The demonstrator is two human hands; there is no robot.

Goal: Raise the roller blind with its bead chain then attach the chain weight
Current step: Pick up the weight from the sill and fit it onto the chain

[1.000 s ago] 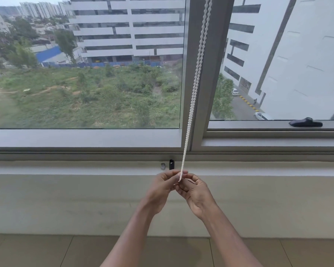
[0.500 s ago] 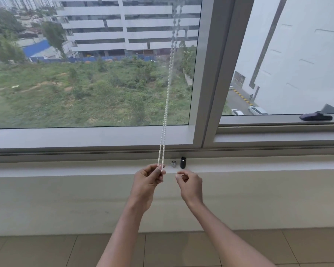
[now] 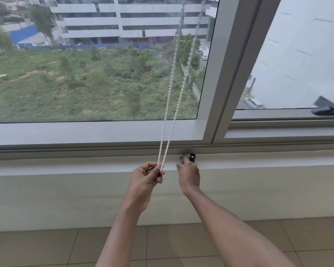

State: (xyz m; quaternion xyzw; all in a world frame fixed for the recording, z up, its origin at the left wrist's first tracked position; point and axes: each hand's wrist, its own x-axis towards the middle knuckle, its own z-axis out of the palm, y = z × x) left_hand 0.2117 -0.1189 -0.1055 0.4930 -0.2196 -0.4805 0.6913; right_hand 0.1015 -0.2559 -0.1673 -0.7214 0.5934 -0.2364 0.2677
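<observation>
While my left hand (image 3: 147,178) pinches the bottom of the bead chain (image 3: 165,116) loop between thumb and curled fingers, the two strands run taut up across the glass and out of the top of view. I judge this hold serves to steady the loop end for fitting. No blind shows over the glass, so raising looks done. My right hand (image 3: 189,174) is open, fingers straight, holding nothing. It is stretched to the far sill (image 3: 66,166), fingertips just beside a small silver piece (image 3: 181,159) and an upright black cylinder (image 3: 192,158). I take these for the chain weight parts, set within reach. A dark window handle (image 3: 328,110) lies far right. No brand, label or writing is legible.
</observation>
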